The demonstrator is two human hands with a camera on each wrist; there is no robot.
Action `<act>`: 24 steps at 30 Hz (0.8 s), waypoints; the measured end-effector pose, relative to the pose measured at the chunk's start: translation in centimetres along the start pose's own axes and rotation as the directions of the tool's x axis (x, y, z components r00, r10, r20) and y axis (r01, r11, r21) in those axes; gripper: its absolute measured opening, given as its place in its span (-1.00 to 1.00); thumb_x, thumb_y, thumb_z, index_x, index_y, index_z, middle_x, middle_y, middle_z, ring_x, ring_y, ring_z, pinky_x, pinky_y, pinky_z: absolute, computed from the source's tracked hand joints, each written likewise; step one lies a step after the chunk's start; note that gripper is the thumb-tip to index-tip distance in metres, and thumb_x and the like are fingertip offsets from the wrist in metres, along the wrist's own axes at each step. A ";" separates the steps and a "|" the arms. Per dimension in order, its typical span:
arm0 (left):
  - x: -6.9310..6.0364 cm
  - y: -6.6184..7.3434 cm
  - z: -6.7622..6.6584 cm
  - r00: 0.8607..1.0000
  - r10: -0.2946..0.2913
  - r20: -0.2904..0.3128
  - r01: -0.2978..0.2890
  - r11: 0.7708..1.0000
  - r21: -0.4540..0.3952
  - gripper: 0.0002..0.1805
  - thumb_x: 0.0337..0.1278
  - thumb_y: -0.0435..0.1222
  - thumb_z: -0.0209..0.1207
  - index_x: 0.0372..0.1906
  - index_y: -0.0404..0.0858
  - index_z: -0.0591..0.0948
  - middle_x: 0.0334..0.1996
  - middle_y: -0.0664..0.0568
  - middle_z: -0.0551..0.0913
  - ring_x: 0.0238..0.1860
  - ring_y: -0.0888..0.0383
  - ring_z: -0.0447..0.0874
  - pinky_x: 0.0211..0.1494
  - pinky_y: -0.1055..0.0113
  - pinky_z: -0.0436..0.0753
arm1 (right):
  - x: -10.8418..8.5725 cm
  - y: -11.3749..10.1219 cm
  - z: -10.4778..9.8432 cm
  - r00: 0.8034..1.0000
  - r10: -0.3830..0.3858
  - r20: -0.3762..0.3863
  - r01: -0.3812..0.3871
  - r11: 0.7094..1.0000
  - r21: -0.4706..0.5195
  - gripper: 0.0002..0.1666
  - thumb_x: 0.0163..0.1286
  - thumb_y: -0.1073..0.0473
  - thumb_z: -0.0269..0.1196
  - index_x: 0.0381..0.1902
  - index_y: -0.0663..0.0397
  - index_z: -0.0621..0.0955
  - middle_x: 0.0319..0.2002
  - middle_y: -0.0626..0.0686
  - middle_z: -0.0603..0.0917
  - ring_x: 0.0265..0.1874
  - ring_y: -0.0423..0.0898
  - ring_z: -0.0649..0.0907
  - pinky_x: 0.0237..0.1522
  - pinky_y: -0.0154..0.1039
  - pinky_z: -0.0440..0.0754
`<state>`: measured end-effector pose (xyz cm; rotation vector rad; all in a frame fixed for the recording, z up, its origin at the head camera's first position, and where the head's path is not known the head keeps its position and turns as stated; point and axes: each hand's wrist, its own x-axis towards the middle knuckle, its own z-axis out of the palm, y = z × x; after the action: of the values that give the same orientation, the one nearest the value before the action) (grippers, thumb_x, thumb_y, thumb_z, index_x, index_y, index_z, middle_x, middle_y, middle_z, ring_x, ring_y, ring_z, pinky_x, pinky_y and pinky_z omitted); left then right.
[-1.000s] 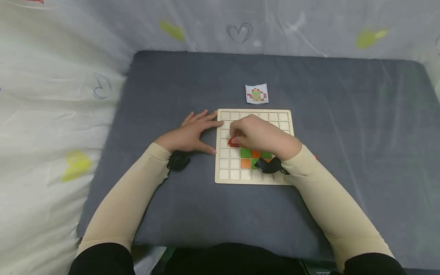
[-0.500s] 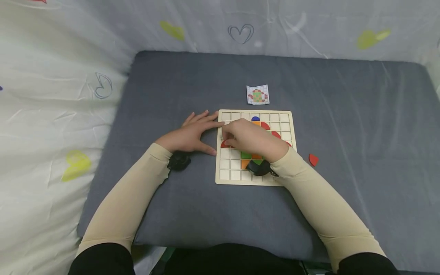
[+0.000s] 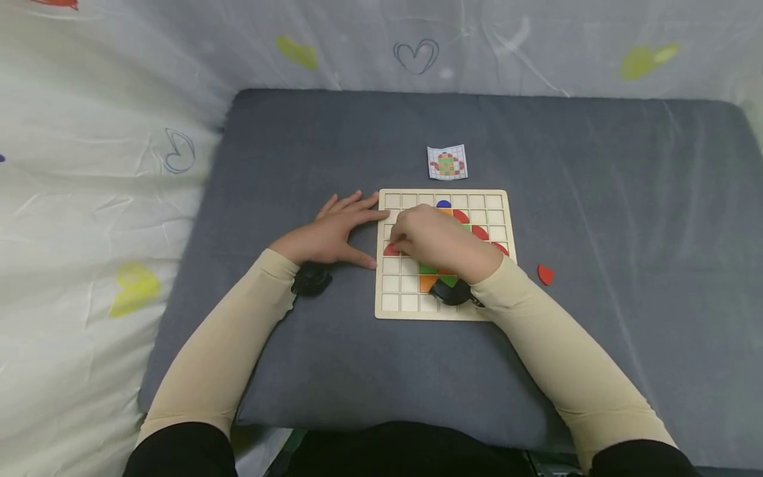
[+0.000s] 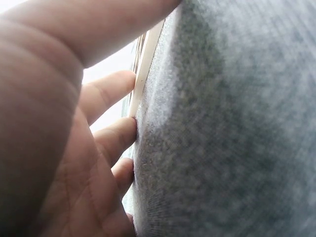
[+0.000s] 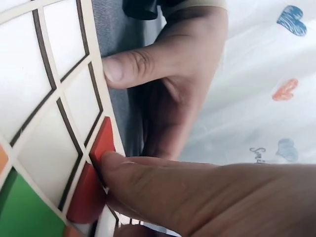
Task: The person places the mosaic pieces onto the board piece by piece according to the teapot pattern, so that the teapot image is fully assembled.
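Observation:
A light wooden grid board [image 3: 390,303] lies on the grey table with green, orange, red and blue tiles in its cells. My left hand [image 3: 334,233] rests spread at its left edge, thumb and index finger touching the rim. Over the board, my right hand [image 3: 441,238] has its fingers bent and pinches a red quarter-circle tile [image 5: 102,139] in the leftmost column. The right thumb [image 5: 116,165] lies on that tile. Beside it sits a second red tile [image 5: 86,197] in the neighbouring cell. My right hand hides the board's middle in the head view.
A small picture card [image 3: 448,163] with a coloured grid pattern lies beyond the board. To the board's right is a loose red tile [image 3: 545,274] on the table. A white sheet with drawn hearts [image 3: 416,56] hangs around the table.
My right hand has moved left with the red tile, from the second column to the leftmost one. The blue tile and the loose red tile have come into view. The left hand stays put.

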<state>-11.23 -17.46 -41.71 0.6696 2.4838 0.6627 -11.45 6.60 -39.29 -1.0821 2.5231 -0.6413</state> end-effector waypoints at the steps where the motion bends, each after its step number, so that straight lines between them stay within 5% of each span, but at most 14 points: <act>1: 0.1 0.0 0.0 1.000 0.001 -0.001 -0.001 1.000 -0.003 0.11 0.03 0.16 0.54 0.67 0.10 0.25 0.73 0.09 -0.10 0.73 0.01 -0.38 0.67 -0.08 -0.48 | -0.2 0.0 -0.1 1.000 0.009 0.002 -0.009 1.000 -0.002 -0.88 0.41 0.28 0.40 -0.19 0.03 0.85 -0.23 -0.06 0.80 -0.23 -0.11 0.72 -0.11 -0.16 0.69; 18: 0.2 0.1 0.2 1.000 -0.024 0.001 0.024 1.000 -0.004 0.13 -0.01 0.14 0.58 0.66 0.10 0.27 0.73 0.07 -0.08 0.73 0.02 -0.38 0.67 -0.06 -0.47 | -6.1 1.9 -1.9 0.994 0.105 -0.039 -0.106 0.994 -0.039 -0.87 0.46 0.21 0.37 -0.11 0.07 0.81 -0.20 -0.03 0.79 -0.30 -0.08 0.64 -0.12 -0.11 0.64; 24: 0.4 0.3 0.2 1.000 -0.028 -0.002 0.028 1.000 -0.009 0.14 -0.03 0.13 0.59 0.66 0.08 0.27 0.73 0.08 -0.08 0.73 0.03 -0.38 0.67 -0.06 -0.47 | -9.4 3.6 -3.7 0.988 0.154 0.005 -0.154 0.987 0.048 -0.80 0.43 0.29 0.36 -0.02 0.15 0.78 -0.27 -0.04 0.75 -0.41 -0.16 0.62 -0.26 -0.16 0.61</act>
<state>-11.31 -16.97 -41.85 0.6293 2.4860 0.6640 -9.06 16.80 -36.91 -0.8607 2.5451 -0.6546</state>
